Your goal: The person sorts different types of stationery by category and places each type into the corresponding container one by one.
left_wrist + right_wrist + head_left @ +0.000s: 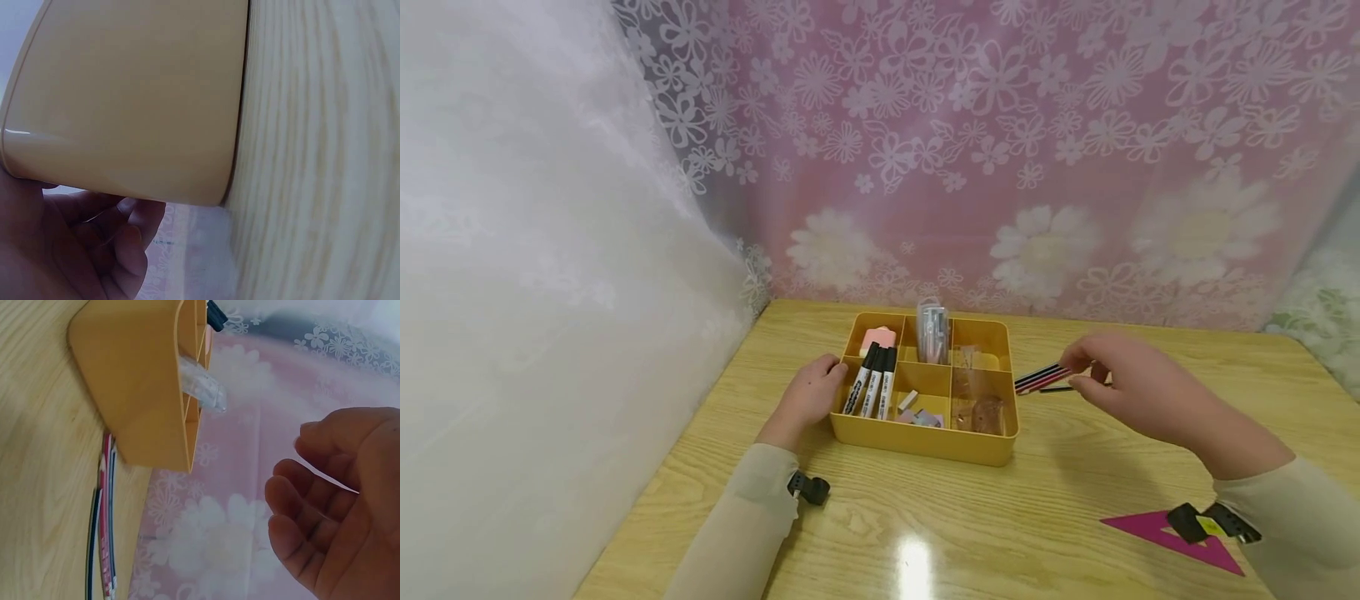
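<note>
A yellow compartment organizer (925, 442) stands on the table. At its left wall is my left hand (811, 392), fingertips right at the rim; in the left wrist view the fingers (134, 247) curl beside the wall (137, 100). To the right of the organizer, my right hand (1123, 387) hangs above the table with loosely curled fingers and nothing in them. Several pencils (1040, 379) lie below it, their near ends close to the organizer's right wall. From the right wrist view, the pencils (105, 531) lie side by side, well apart from the right hand (337, 500).
Inside the organizer are three black-capped white markers (872, 387), a pink item (880, 337), a clear case (933, 333), small blocks (921, 418) and a transparent piece with a brown part (987, 414). A magenta set square (1138, 525) lies near the right forearm. Floral curtain (940, 167) borders the table's back.
</note>
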Demonstrator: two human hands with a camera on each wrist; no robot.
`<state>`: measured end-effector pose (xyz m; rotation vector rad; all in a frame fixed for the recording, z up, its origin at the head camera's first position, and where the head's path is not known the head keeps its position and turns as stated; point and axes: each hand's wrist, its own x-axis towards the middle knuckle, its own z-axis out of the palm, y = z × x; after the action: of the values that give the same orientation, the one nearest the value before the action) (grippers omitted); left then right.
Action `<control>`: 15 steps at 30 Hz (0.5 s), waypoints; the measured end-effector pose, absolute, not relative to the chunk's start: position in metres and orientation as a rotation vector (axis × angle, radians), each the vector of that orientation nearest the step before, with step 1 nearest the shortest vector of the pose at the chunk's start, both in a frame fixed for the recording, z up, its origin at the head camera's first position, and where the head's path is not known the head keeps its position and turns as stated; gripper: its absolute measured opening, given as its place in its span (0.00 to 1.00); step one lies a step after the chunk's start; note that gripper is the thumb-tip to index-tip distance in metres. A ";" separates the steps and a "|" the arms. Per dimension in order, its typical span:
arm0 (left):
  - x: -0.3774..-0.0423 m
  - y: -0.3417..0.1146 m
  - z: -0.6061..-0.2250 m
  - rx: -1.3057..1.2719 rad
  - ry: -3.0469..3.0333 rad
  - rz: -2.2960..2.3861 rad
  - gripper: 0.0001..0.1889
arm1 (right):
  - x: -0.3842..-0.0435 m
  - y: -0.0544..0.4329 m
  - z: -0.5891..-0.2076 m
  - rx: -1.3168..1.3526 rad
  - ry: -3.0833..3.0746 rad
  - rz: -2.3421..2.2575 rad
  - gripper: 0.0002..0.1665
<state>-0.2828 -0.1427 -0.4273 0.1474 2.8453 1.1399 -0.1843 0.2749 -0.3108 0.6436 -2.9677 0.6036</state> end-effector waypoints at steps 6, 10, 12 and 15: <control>-0.282 -0.143 -0.427 0.129 2.832 1.157 0.23 | -0.170 0.297 -0.326 0.648 -3.073 0.569 0.15; -0.283 -0.142 -0.428 0.124 2.839 1.147 0.23 | -0.162 0.310 -0.341 0.698 -3.184 0.505 0.19; -0.283 -0.142 -0.429 0.124 2.840 1.145 0.23 | -0.158 0.317 -0.349 0.709 -3.241 0.490 0.20; -0.284 -0.142 -0.429 0.123 2.837 1.146 0.24 | -0.153 0.331 -0.361 0.672 -3.333 0.534 0.21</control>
<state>-0.2843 -0.1420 -0.4287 0.1235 2.8370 1.1459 -0.1531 0.3309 -0.3613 0.6724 -3.3329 0.5336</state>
